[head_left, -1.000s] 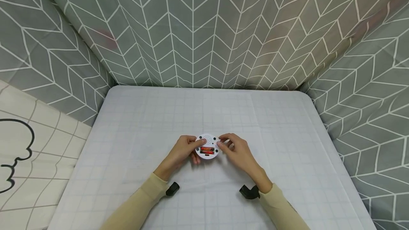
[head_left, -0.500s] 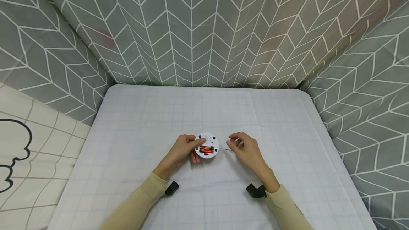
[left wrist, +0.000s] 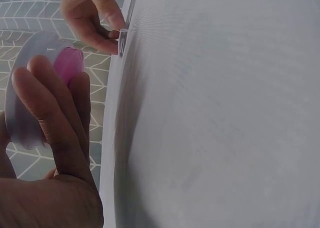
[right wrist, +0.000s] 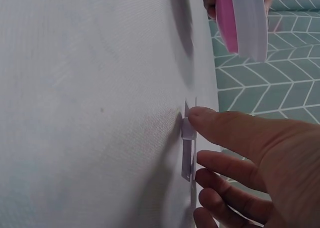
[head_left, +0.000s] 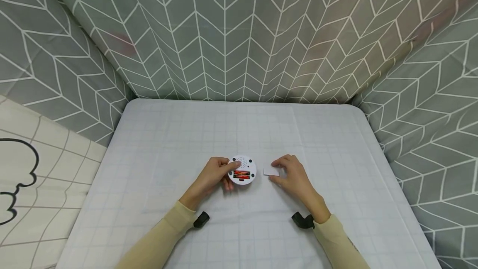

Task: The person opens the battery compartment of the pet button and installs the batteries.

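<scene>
Being exposed, red cylindrical batteries [head_left: 241,174] could be dislodged by tilting the round white device [head_left: 247,165] pinched in the left hand [head_left: 215,173]; rectangular white cover [head_left: 270,171] is straddled by half-open right hand [head_left: 294,177], grip unclear.

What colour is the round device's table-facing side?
Table-facing side: pink, seen best in the right wrist view.

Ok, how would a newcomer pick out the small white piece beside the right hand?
On the pale table, go to the person's right hand. Just to its left in the head view is the flat white piece. Unlike the round white device with red batteries in the left hand, it is small and rectangular.
</scene>
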A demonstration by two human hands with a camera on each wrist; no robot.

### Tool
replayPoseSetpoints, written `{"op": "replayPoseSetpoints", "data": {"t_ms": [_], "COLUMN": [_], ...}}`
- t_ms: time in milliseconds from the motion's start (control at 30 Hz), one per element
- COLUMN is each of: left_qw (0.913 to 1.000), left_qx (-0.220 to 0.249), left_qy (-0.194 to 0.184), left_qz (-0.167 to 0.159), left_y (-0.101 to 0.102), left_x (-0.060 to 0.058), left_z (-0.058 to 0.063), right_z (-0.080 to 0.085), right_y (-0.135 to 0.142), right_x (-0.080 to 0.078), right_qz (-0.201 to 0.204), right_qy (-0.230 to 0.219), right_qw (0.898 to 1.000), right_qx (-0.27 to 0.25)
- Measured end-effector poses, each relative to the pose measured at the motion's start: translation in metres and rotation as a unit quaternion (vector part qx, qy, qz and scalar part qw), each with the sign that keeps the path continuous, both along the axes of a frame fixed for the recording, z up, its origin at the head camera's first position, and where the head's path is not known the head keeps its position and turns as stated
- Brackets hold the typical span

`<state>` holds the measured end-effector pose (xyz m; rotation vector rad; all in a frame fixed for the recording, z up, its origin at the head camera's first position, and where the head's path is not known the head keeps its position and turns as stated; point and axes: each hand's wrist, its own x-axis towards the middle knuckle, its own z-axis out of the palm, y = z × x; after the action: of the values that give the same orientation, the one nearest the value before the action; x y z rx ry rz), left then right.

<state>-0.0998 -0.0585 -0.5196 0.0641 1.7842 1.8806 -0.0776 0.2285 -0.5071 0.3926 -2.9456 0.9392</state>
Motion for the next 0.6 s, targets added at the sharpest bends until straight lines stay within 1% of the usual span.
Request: {"op": "replayPoseSetpoints", "data": {"t_ms": [133,400,600], "left_qw": [1.0,1.0,1.0], "left_qx": [0.002,0.003,-0.001], "left_qy": [0.001,0.002,0.0], "left_qz": [0.002,0.002,0.006], "left_y": [-0.0008,-0.001,-0.0019], "left_x": [0.0,0.0001,0.0015], "left_z": [0.0002,-0.0003,0.0006], "right_z": [0.0003,0.001,0.0016], "right_y": [-0.0001,-0.0015,-0.0031], "right_x": [-0.0008,-0.0005,0.0005], "right_qz": [0.007,0.004,0.016], "right_qy": [0.016,0.015,0.008], "right_qw": [1.0,1.0,1.0], "right_qx": [-0.002,-0.002,-0.013]}}
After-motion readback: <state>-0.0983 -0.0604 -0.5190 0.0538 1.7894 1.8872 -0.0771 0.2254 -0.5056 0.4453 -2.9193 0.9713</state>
